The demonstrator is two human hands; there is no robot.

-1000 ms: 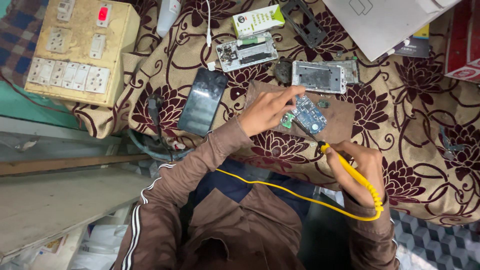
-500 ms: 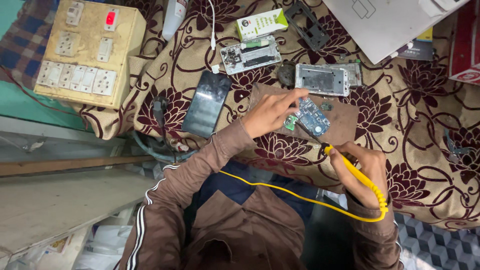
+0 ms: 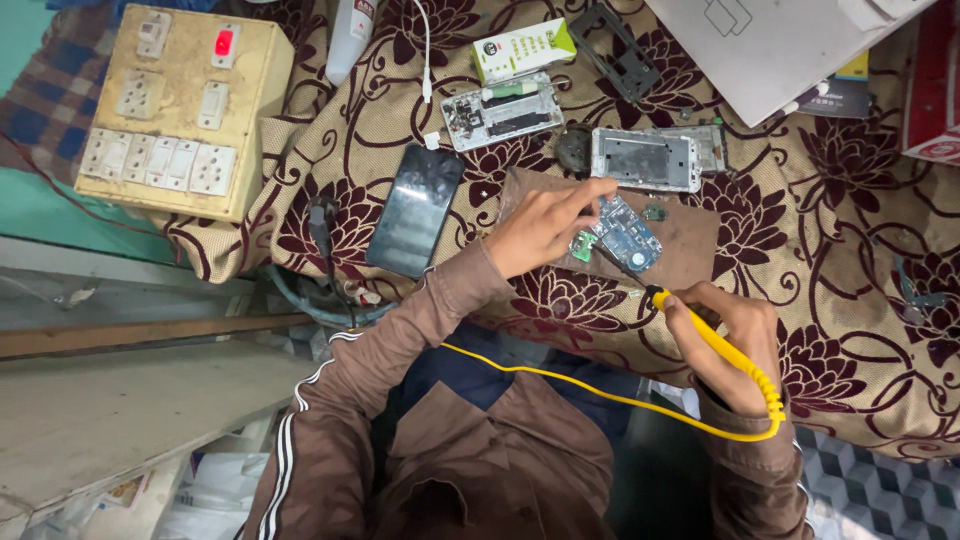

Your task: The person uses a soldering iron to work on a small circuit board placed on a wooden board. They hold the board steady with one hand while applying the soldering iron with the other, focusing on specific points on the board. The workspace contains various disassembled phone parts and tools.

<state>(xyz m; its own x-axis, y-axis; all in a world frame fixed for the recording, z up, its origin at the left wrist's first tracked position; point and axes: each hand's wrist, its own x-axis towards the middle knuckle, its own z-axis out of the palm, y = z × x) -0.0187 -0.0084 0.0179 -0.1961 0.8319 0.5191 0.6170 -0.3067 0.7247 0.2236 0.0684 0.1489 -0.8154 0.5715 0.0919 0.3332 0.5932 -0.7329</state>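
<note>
Lower right: right hand (image 3: 728, 345) is closed around one yellow soldering iron (image 3: 715, 345), its tip on one blue-green circuit board (image 3: 628, 232). At centre, left hand (image 3: 540, 228) presses extended fingers onto that board, gripping nothing. The board lies on a brown mat (image 3: 690, 240). Beyond: one dark phone (image 3: 415, 210), two stripped phone frames (image 3: 645, 158), one switchboard (image 3: 175, 105) at upper left.

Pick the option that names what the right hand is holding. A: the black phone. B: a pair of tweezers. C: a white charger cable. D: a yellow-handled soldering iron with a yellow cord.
D: the right hand grips a yellow-handled soldering iron, its tip aimed at the blue circuit board that the left hand steadies.
</note>
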